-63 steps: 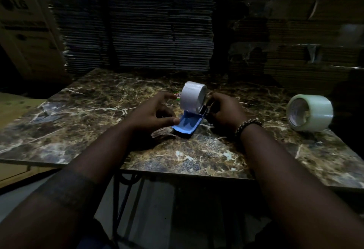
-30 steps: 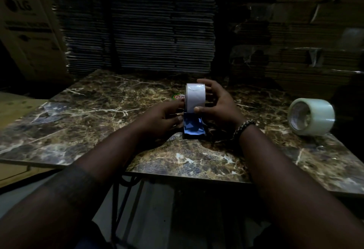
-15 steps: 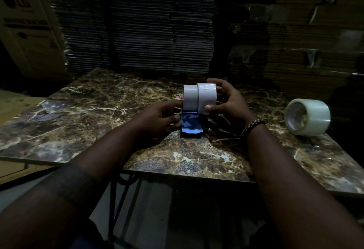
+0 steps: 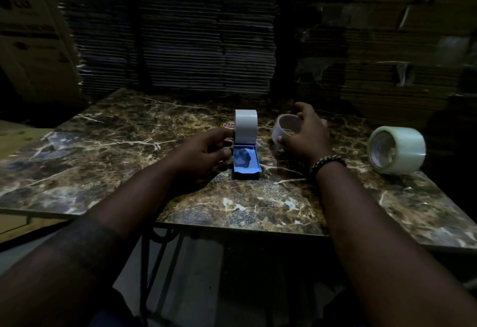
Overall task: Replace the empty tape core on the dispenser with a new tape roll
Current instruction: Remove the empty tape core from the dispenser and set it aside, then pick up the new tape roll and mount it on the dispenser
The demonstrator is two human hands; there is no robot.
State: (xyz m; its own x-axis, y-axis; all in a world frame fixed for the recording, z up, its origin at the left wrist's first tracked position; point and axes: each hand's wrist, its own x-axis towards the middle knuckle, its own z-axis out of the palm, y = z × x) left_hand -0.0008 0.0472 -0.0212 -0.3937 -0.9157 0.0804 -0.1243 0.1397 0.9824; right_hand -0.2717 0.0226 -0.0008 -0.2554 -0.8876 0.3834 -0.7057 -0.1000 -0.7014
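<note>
Table [image 4: 108, 145]: marble-patterned top, dim light; stacked flat cardboard [image 4: 180, 37] behind it, far side.
Left hand [image 4: 206, 151]: at the left flank of the dispenser, fingers closed against its side and steadying it.
Dispenser [image 4: 245, 161]: blue body, centre of the table, standing upright. Its white wheel [image 4: 245, 126] stands up at the far end and carries nothing.
Sticker [image 4: 227, 125]: small red-and-green label on the table just behind the wheel, text not readable.
Empty core [image 4: 285, 130]: thin bare ring, off the dispenser, just right of it, low over the table; whether it touches the surface, cannot tell.
Right hand [image 4: 307, 135]: curled round the empty core, thumb at its near rim, fingers over its far side, gripping it.
New tape roll [image 4: 396, 149]: thick clear roll, lying on its side, far right of the table, well apart from both hands, untouched.
Progress: removal looks done, roughly the halfway mark.
Left to do: set the core aside, fetch the new roll, seat it on the wheel, probably lead the tape end forward to the cutter.
</note>
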